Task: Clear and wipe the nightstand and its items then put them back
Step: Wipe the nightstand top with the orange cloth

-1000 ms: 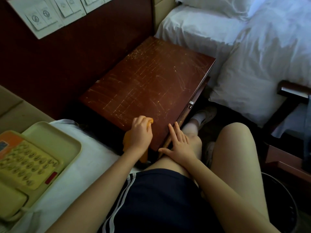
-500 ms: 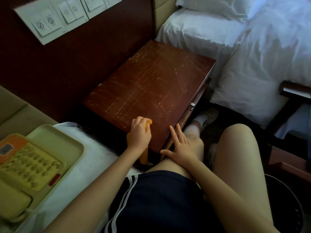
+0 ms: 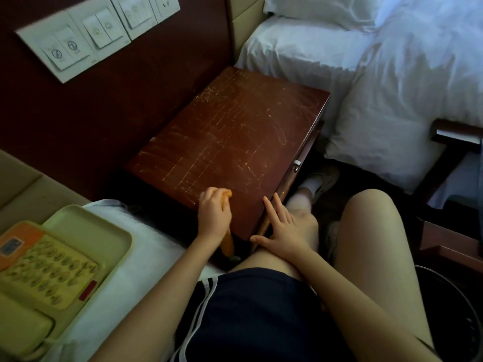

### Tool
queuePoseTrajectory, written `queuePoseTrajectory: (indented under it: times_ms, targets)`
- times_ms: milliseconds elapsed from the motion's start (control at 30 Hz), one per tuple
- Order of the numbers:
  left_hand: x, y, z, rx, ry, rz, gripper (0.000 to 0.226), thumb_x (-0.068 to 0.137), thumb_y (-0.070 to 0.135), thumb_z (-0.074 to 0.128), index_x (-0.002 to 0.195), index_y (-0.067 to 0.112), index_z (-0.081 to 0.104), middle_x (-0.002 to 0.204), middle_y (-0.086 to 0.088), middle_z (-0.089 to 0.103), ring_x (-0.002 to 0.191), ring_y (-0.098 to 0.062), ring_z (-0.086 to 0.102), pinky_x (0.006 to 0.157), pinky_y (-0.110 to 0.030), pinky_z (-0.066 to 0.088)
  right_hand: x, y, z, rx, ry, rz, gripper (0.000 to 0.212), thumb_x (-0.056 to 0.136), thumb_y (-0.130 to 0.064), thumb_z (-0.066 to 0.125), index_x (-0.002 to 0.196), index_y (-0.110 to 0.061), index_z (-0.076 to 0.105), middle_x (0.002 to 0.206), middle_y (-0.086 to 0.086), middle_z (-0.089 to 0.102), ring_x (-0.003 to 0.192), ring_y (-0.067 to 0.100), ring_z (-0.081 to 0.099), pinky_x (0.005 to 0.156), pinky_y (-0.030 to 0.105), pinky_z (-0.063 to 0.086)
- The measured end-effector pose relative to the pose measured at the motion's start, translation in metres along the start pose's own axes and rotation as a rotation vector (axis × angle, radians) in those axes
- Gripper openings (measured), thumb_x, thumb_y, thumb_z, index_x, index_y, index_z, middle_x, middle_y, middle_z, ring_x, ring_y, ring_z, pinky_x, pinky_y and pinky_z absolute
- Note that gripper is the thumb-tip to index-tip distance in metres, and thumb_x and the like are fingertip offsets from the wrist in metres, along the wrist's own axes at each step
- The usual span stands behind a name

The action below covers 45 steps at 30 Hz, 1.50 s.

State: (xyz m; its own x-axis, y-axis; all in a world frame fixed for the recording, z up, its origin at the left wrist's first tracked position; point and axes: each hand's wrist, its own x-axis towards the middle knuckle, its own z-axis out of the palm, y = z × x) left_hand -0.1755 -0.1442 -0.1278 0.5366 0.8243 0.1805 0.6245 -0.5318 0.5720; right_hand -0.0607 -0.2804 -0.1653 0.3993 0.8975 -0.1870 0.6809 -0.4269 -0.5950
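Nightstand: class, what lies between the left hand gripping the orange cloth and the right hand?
Head view: only the bare near corner of the scratched reddish-brown wooden nightstand top.

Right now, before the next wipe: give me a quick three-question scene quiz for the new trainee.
1. True or false: the telephone lies on a tray, off the nightstand.
2. What does the left hand grip? A. orange cloth B. a cup C. a book
3. Fill in: the right hand rests open on the person's ____.
Key: 1 true; 2 A; 3 knee.
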Motion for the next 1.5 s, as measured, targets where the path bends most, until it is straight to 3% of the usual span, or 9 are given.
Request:
queuePoseTrajectory:
  times_ms: [100, 300, 400, 633, 933, 1000, 1167, 1233, 1500]
  targets:
    - [0.004, 0.004, 0.002, 0.056, 0.009, 0.005, 0.021, 0.092, 0.008, 0.050, 0.107, 0.010, 0.065, 0.109, -0.003, 0.058, 0.104, -0.018, 0.048, 0.076, -0.020, 0.037, -0.001, 0.000, 0.000, -0.007, 0.001, -0.014, 0.097, 0.080, -0.066, 0.051, 0.135, -0.040, -0.025, 0.154, -0.002, -0.022, 0.142, 0.019, -0.008, 0.111, 0.030, -0.005]
    - [-0.014, 0.020, 0.006, 0.018, -0.118, 0.247, 0.023, 0.088, 0.003, 0.054, 0.108, 0.005, 0.065, 0.102, -0.008, 0.061, 0.097, -0.021, 0.051, 0.081, -0.019, 0.037, 0.005, -0.005, 0.000, -0.010, 0.165, 0.011, 0.064, 0.097, -0.047, 0.031, 0.148, -0.027, -0.003, 0.157, 0.000, -0.009, 0.143, 0.016, -0.004, 0.112, 0.028, -0.005]
    - [-0.016, 0.014, 0.003, 0.014, -0.180, 0.353, 0.023, 0.089, 0.004, 0.054, 0.109, 0.005, 0.065, 0.102, -0.009, 0.061, 0.097, -0.021, 0.051, 0.082, -0.022, 0.040, 0.008, -0.008, 0.000, -0.057, 0.171, 0.046, 0.062, 0.098, -0.044, 0.030, 0.149, -0.024, 0.000, 0.157, 0.000, -0.008, 0.143, 0.016, -0.003, 0.112, 0.030, -0.004]
    - [0.005, 0.017, 0.011, -0.014, 0.039, -0.028, 0.024, 0.091, 0.006, 0.049, 0.109, 0.008, 0.065, 0.108, -0.005, 0.059, 0.102, -0.019, 0.050, 0.079, -0.018, 0.037, 0.005, -0.008, 0.001, -0.035, 0.159, 0.074, 0.061, 0.098, -0.044, 0.031, 0.148, -0.029, 0.000, 0.157, -0.004, -0.007, 0.143, 0.015, -0.002, 0.113, 0.032, 0.000]
    - [-0.026, 0.017, 0.009, -0.057, -0.255, 0.379, 0.023, 0.089, 0.007, 0.055, 0.108, 0.008, 0.066, 0.100, -0.004, 0.059, 0.094, -0.015, 0.048, 0.082, -0.017, 0.036, 0.004, -0.004, 0.003, 0.010, 0.114, 0.078, 0.062, 0.097, -0.048, 0.030, 0.147, -0.032, -0.004, 0.157, -0.003, -0.008, 0.144, 0.017, 0.000, 0.116, 0.037, 0.006]
    - [-0.025, 0.007, 0.005, -0.038, -0.204, 0.340, 0.023, 0.089, 0.007, 0.055, 0.109, 0.010, 0.066, 0.102, -0.002, 0.058, 0.096, -0.013, 0.048, 0.082, -0.017, 0.037, 0.004, -0.002, 0.003, 0.027, 0.090, 0.094, 0.064, 0.096, -0.050, 0.031, 0.146, -0.035, -0.007, 0.157, -0.003, -0.009, 0.144, 0.018, -0.001, 0.116, 0.037, 0.005]
    - [0.008, 0.009, 0.008, -0.056, -0.013, -0.006, 0.021, 0.092, 0.007, 0.049, 0.106, 0.009, 0.065, 0.110, -0.003, 0.056, 0.105, -0.017, 0.048, 0.081, -0.018, 0.036, 0.004, -0.001, 0.004, 0.046, 0.083, 0.110, 0.065, 0.096, -0.051, 0.032, 0.146, -0.036, -0.007, 0.157, -0.004, -0.008, 0.144, 0.017, -0.001, 0.116, 0.039, 0.006]
    - [0.013, 0.018, 0.013, -0.052, 0.009, -0.027, 0.023, 0.092, 0.004, 0.048, 0.107, 0.007, 0.065, 0.111, -0.006, 0.057, 0.105, -0.020, 0.050, 0.083, -0.015, 0.033, 0.004, -0.001, 0.004, 0.048, 0.073, 0.113, 0.065, 0.096, -0.051, 0.032, 0.146, -0.036, -0.007, 0.157, -0.004, -0.009, 0.144, 0.017, -0.001, 0.116, 0.039, 0.005]
    - [-0.017, 0.028, 0.016, -0.058, -0.197, 0.307, 0.023, 0.088, 0.002, 0.054, 0.108, 0.004, 0.066, 0.103, -0.010, 0.059, 0.097, -0.021, 0.050, 0.084, -0.022, 0.039, 0.004, 0.000, 0.003, 0.066, 0.082, 0.095, 0.065, 0.097, -0.046, 0.036, 0.145, -0.036, -0.007, 0.157, -0.003, -0.007, 0.144, 0.017, 0.000, 0.115, 0.035, 0.004]
